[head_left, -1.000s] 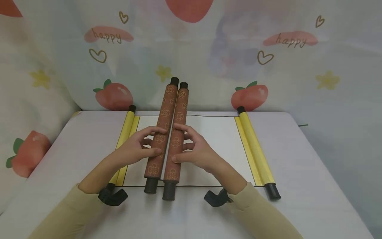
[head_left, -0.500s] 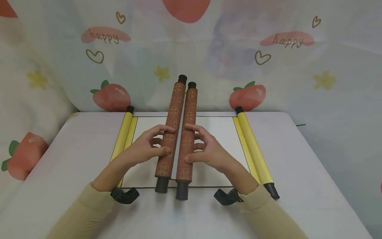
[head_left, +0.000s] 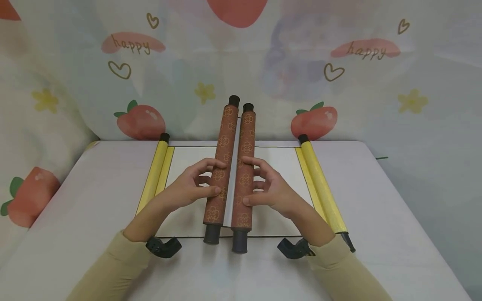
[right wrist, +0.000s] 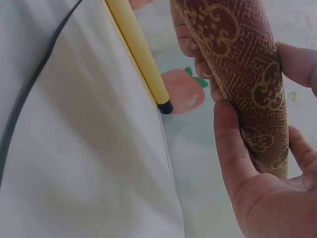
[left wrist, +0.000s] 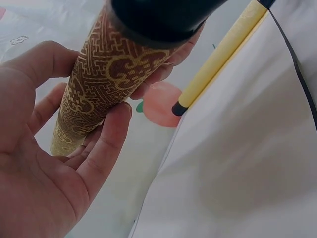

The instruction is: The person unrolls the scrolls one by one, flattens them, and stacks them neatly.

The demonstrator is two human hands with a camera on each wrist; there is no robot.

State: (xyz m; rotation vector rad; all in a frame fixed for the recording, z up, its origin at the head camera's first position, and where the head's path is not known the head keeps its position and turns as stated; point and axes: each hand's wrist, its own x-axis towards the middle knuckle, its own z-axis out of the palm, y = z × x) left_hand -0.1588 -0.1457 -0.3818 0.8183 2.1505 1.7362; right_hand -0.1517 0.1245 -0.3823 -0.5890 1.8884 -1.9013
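Note:
A scroll with two reddish-brown, gold-patterned rolls is held up over the table, tilted with its far ends raised in the head view. My left hand (head_left: pixel 184 188) holds the left roll (head_left: pixel 224 140), thumb on the near side and fingers curled round it. The right roll (head_left: pixel 247 138) is gripped the same way by my right hand (head_left: pixel 278 190). Between the rolls shows a narrow white strip of paper (head_left: pixel 232 175). In the left wrist view a black knob (left wrist: pixel 153 22) caps the left roll. The right wrist view shows thumb and fingers around the patterned roll (right wrist: pixel 242 64).
Beneath lies an unrolled scroll with white paper (head_left: pixel 282 161), a yellow left roll (head_left: pixel 153 171) and a yellow right roll (head_left: pixel 325 188), all black-ended. A white-covered table (head_left: pixel 380 200) supports it. A fruit-printed cloth (head_left: pixel 256 79) hangs behind.
Both hands have carried the brown scroll to the right, to about the middle of the paper below. Its two rolls have moved slightly apart, so the white strip between them is wider.

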